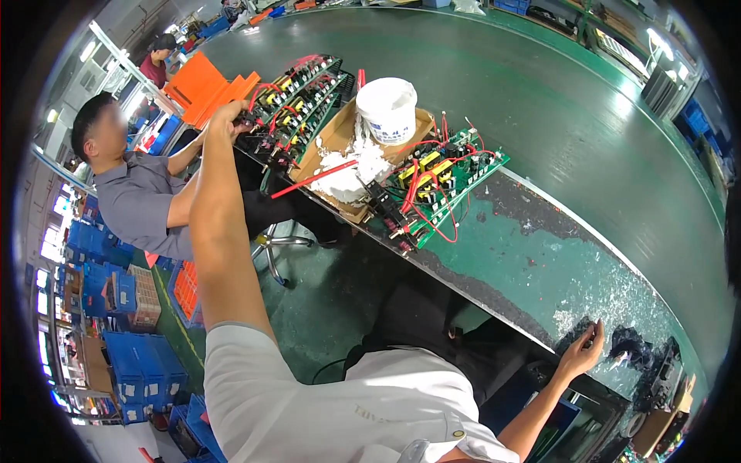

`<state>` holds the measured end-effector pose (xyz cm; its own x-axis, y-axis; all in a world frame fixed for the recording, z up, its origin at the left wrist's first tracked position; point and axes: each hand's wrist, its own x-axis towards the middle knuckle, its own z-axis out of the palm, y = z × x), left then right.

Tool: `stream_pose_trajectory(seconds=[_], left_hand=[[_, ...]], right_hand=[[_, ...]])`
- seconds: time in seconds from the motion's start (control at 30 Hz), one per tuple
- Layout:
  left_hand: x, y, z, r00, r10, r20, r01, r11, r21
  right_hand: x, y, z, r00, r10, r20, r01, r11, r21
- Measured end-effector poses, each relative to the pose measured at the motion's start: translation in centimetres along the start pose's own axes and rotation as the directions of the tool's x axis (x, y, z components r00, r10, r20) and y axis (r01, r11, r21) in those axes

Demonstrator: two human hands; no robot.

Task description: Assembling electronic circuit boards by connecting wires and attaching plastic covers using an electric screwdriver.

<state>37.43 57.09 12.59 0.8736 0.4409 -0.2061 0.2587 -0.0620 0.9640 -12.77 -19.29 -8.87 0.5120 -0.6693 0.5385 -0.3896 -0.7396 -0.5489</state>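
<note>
My left arm stretches out to the far left, where my left hand (pixel 226 116) grips the near end of a green circuit board (pixel 270 116) with yellow and black parts and red wires. That board stands among several similar ones; my fingertips are partly hidden. My right hand (pixel 584 353) is at the bench edge on the right, its fingers curled round something dark that I cannot make out. Between my hands, another populated circuit board (pixel 444 181) with looped red wires lies on the bench.
A cardboard tray (pixel 423 123) holds a white tub (pixel 387 112) and white paste, with a red stick (pixel 312 179) across it. Orange panels (pixel 202 89) stand beyond the left boards. A co-worker (pixel 139 177) sits at left. Behind the bench (pixel 517 258) runs a green belt (pixel 540 100).
</note>
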Motion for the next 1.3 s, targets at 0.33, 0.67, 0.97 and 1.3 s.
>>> stream_pose_trajectory(seconds=[0.33,0.67,0.97,1.3], left_hand=[[-2.2,-0.6,-3.6,0.99,0.006,0.139,-0.039,0.971,0.234],[-2.3,0.5,3.4,0.975,-0.198,0.103,0.142,0.907,0.396],[-13.2,-2.4,6.7,0.77,0.6,0.215,-0.634,0.684,0.361],[-33.9,-7.9,20.2,0.83,-0.225,0.511,0.01,0.921,0.389]], right_hand=[[-0.2,-0.5,0.1,0.994,0.11,0.02,-0.11,0.994,0.021],[0.1,-1.7,-1.3,0.998,0.026,-0.065,-0.031,0.997,-0.075],[0.5,-1.8,-2.9,0.968,0.239,0.077,-0.243,0.969,0.042],[5.3,-13.7,5.5,0.755,-0.283,0.591,0.046,0.922,0.384]])
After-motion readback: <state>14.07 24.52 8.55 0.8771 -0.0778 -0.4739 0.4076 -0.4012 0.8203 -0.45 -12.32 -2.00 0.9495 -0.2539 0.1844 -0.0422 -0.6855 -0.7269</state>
